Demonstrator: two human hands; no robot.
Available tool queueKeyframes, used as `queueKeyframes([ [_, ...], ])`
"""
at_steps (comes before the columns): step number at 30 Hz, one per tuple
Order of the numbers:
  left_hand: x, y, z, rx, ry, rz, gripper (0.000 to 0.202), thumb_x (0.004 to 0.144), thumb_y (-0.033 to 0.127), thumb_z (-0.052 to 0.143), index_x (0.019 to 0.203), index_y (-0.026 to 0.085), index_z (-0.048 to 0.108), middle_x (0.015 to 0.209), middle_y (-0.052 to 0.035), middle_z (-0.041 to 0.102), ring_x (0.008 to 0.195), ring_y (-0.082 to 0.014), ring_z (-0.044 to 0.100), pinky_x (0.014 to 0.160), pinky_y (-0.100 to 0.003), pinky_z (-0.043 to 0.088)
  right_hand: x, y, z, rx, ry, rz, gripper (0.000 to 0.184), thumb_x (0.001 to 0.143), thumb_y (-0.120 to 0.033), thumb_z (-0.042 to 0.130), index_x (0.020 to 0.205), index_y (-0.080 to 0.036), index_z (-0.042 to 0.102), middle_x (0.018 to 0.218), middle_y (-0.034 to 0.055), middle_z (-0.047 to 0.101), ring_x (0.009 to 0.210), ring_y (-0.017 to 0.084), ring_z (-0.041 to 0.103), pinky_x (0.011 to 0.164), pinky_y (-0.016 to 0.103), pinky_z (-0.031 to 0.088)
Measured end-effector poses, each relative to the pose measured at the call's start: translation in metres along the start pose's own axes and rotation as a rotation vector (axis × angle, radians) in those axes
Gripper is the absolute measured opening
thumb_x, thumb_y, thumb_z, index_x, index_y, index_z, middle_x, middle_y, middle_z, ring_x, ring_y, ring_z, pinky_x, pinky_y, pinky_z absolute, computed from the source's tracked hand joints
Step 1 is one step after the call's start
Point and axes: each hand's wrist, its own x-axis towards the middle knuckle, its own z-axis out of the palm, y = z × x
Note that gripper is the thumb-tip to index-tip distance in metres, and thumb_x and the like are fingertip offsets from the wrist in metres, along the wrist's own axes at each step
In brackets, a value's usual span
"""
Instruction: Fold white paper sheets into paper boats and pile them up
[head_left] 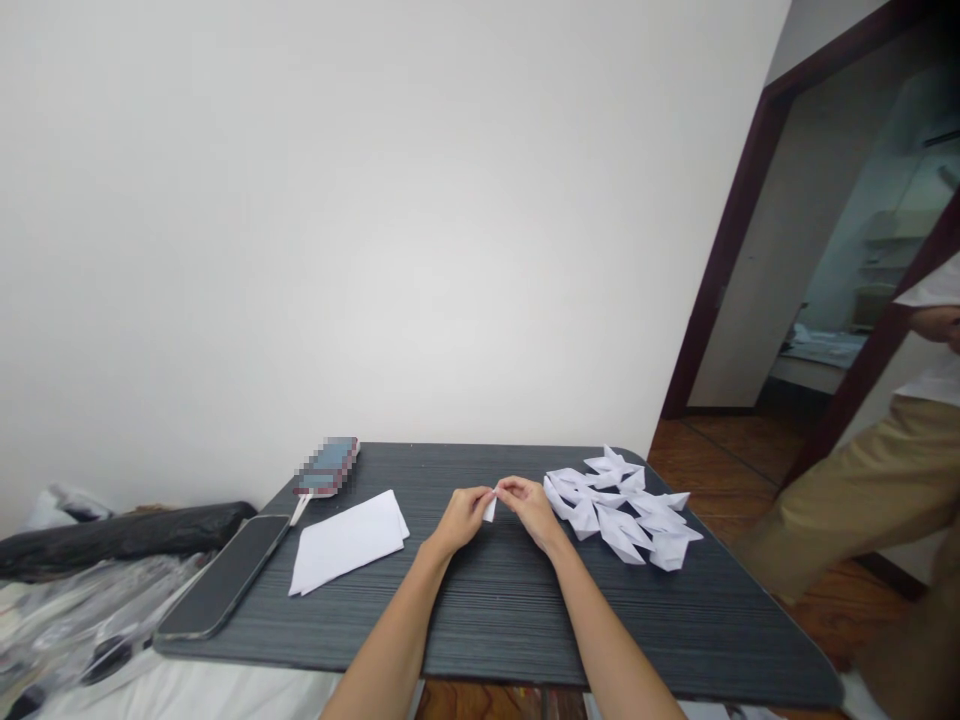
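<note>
My left hand point(463, 517) and my right hand point(529, 505) meet over the middle of the dark table point(510, 620). Both pinch a small folded piece of white paper point(490, 509) between their fingertips, a little above the tabletop. Just right of my right hand lies a pile of several folded white paper shapes point(626, 507). To the left of my left hand rests a small stack of flat white sheets point(348, 541).
A dark phone point(225, 587) lies at the table's left edge, with a smaller device point(328, 467) behind it. A black bundle point(120, 535) and plastic wrapping sit off to the left. Another person in tan trousers point(862, 510) stands at the right by a doorway.
</note>
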Motion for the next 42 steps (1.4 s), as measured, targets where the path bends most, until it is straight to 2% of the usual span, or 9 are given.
queueKeyframes([
  [2, 0.0, -0.001, 0.0, -0.019, -0.016, -0.01, 0.039, 0.08, 0.038, 0.034, 0.077, 0.011, 0.062, 0.062, -0.0024, 0.059, 0.055, -0.0107, 0.047, 0.053, -0.019, 0.034, 0.001, 0.001, -0.002, 0.005, 0.019, -0.011, 0.018, 0.061, -0.032, 0.06, 0.067, -0.015, 0.057, 0.059, -0.0011, 0.053, 0.052, 0.009, 0.044, 0.046, 0.02, 0.033],
  [7, -0.002, -0.009, 0.003, -0.119, -0.114, -0.104, 0.037, 0.077, 0.041, 0.039, 0.075, 0.01, 0.059, 0.045, 0.0015, 0.053, 0.038, -0.0069, 0.043, 0.048, -0.017, 0.035, 0.003, 0.005, -0.006, 0.025, 0.053, -0.052, 0.017, 0.065, -0.032, 0.057, 0.068, -0.016, 0.054, 0.058, -0.0026, 0.049, 0.049, 0.007, 0.04, 0.045, 0.019, 0.031],
  [11, -0.002, -0.013, 0.006, -0.196, -0.109, -0.129, 0.036, 0.078, 0.04, 0.037, 0.071, 0.01, 0.056, 0.053, -0.0012, 0.058, 0.035, -0.0049, 0.043, 0.042, -0.016, 0.035, 0.003, 0.004, -0.003, 0.029, 0.028, -0.025, 0.022, 0.065, -0.037, 0.056, 0.07, -0.015, 0.055, 0.056, -0.0025, 0.048, 0.047, 0.007, 0.038, 0.043, 0.019, 0.029],
  [17, -0.001, -0.009, 0.004, -0.236, -0.08, -0.137, 0.039, 0.077, 0.042, 0.038, 0.067, 0.01, 0.056, 0.05, -0.0006, 0.055, 0.032, -0.0038, 0.04, 0.035, -0.014, 0.03, -0.002, -0.006, 0.001, -0.07, -0.066, -0.025, 0.029, 0.066, -0.04, 0.053, 0.071, -0.012, 0.059, 0.052, -0.002, 0.048, 0.045, 0.006, 0.038, 0.043, 0.019, 0.028],
  [23, -0.001, -0.012, 0.009, -0.36, -0.164, -0.155, 0.042, 0.079, 0.044, 0.034, 0.071, 0.008, 0.056, 0.051, -0.0029, 0.058, 0.029, -0.0035, 0.041, 0.031, -0.013, 0.027, -0.002, -0.004, 0.003, -0.057, -0.01, -0.024, 0.033, 0.068, -0.042, 0.05, 0.06, -0.011, 0.057, 0.04, -0.0056, 0.037, 0.038, 0.004, 0.029, 0.038, 0.019, 0.02],
  [29, 0.001, -0.025, 0.021, -0.599, -0.291, -0.191, 0.036, 0.078, 0.043, 0.038, 0.084, 0.008, 0.047, 0.062, -0.0087, 0.061, 0.047, -0.014, 0.059, 0.039, -0.018, 0.041, 0.001, 0.008, 0.002, -0.045, 0.132, 0.063, 0.038, 0.063, -0.049, 0.052, 0.052, -0.013, 0.05, 0.033, -0.008, 0.03, 0.032, 0.003, 0.022, 0.033, 0.019, 0.015],
  [37, 0.002, -0.034, 0.023, -0.564, -0.221, -0.254, 0.039, 0.076, 0.046, 0.038, 0.071, 0.009, 0.048, 0.055, -0.0104, 0.062, 0.041, -0.0152, 0.058, 0.031, -0.017, 0.036, -0.002, 0.007, 0.003, -0.074, 0.134, 0.094, 0.038, 0.066, -0.048, 0.05, 0.047, -0.015, 0.045, 0.027, -0.0061, 0.036, 0.025, 0.004, 0.024, 0.03, 0.018, 0.014],
  [39, 0.004, -0.032, 0.021, -0.619, -0.222, -0.295, 0.043, 0.074, 0.047, 0.04, 0.071, 0.006, 0.052, 0.063, -0.0145, 0.064, 0.048, -0.0175, 0.06, 0.036, -0.019, 0.041, -0.002, 0.005, 0.003, -0.07, 0.115, 0.08, 0.037, 0.068, -0.047, 0.049, 0.052, -0.014, 0.048, 0.028, -0.0058, 0.038, 0.025, 0.004, 0.026, 0.03, 0.018, 0.015],
  [42, 0.007, -0.026, 0.015, -0.722, -0.217, -0.372, 0.047, 0.073, 0.047, 0.044, 0.076, 0.002, 0.057, 0.073, -0.0186, 0.064, 0.064, -0.0214, 0.062, 0.054, -0.027, 0.049, 0.0, 0.003, 0.004, -0.037, 0.078, 0.032, 0.033, 0.068, -0.045, 0.05, 0.062, -0.013, 0.054, 0.032, -0.006, 0.041, 0.029, 0.004, 0.031, 0.032, 0.017, 0.022],
])
